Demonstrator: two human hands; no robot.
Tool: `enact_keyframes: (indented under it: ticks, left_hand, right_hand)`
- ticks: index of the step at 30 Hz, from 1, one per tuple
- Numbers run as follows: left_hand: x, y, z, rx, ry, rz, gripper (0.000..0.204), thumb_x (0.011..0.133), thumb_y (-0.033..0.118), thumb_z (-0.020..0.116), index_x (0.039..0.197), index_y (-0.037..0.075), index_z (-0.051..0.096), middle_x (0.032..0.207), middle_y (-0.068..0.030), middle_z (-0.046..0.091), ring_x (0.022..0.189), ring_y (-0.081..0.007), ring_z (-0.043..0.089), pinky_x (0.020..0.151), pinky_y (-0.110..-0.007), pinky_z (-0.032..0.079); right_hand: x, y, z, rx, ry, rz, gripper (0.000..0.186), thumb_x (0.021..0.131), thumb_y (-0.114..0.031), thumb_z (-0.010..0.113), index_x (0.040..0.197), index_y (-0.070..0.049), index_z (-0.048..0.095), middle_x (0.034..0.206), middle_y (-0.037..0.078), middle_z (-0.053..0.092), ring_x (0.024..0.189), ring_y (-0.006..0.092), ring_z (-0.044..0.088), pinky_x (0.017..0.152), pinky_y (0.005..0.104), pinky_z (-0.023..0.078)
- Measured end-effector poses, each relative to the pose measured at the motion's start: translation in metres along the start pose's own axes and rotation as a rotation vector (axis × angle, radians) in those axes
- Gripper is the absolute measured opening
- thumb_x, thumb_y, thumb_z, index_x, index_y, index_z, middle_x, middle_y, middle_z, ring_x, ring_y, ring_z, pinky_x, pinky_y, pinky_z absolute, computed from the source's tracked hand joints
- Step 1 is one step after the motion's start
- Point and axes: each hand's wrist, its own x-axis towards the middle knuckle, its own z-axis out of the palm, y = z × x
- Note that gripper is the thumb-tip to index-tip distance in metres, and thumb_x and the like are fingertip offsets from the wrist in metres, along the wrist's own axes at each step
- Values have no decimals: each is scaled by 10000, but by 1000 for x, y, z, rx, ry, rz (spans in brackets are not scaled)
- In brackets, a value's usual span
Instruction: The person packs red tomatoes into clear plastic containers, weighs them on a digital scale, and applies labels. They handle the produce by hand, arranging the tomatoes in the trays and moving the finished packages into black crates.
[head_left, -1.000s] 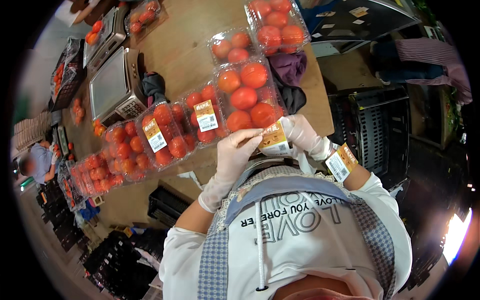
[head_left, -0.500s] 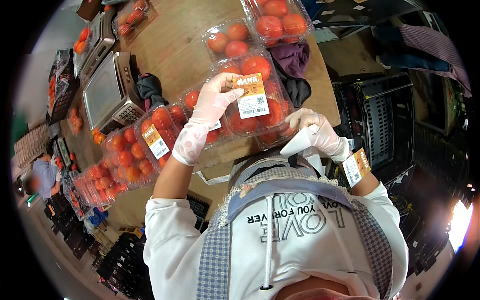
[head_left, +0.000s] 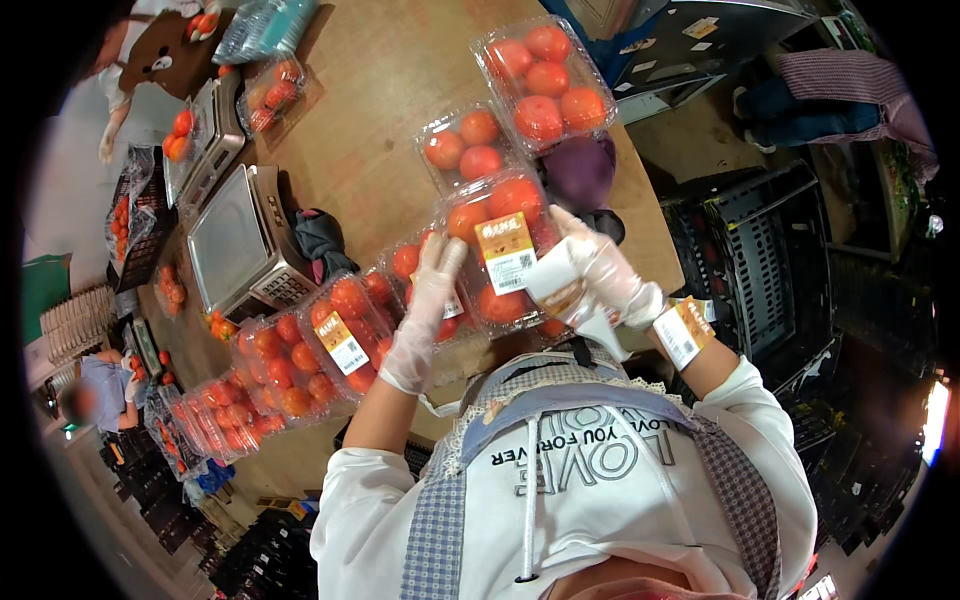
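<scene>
"What sits in the middle?"
"A clear, glossy plastic box (head_left: pixel 515 325) of round, smooth tomatoes (head_left: pixel 520 195), by the near edge of the wooden surface (head_left: pixel 370 110). A rectangular paper label (head_left: pixel 507 254) lies flat on its lid."
"What's beside it?"
"The left hand (head_left: pixel 430 300), fingers straight and close together at its left edge; whether they grip, I can't tell. The right hand's (head_left: pixel 608 275) are clamped on a curling label strip (head_left: pixel 558 272)."
"Farther out?"
"A boxy, metal-topped scale (head_left: pixel 230 240)."
</scene>
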Motion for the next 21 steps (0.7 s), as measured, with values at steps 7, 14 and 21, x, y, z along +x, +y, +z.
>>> enact_keyframes:
  ticks: [7, 14, 21]
  left_hand:
    - [10, 63, -53, -380, -81, 233, 674, 882, 174, 554, 1441, 140, 179, 1352, -154, 396, 1192, -261, 473, 984, -386, 421]
    - [154, 80, -200, -368, -231, -217, 588, 922, 498, 432, 1315, 61, 428, 1275, -114, 527, 1142, -250, 525, 957, -391, 430]
    - [201, 16, -224, 916, 596, 565, 619, 844, 231, 635, 1320, -41, 348, 1218, -177, 507, 1105, -285, 524, 898, -400, 456]
  right_hand:
    - [58, -25, 61, 77, -264, -245, 395, 877, -276, 564, 1100, 48, 525, 1497, 185, 188, 1295, 231, 357, 988, 360, 368]
    - [190, -25, 158, 693, -15, 81, 327, 889, -156, 572, 1143, 45, 527, 930, 80, 622, 618, 140, 570, 543, 312, 481]
    - [175, 33, 146, 27, -507, 471, 165, 860, -157, 550, 907, -2, 580, 724, 67, 602, 667, 175, 594, 616, 309, 491]
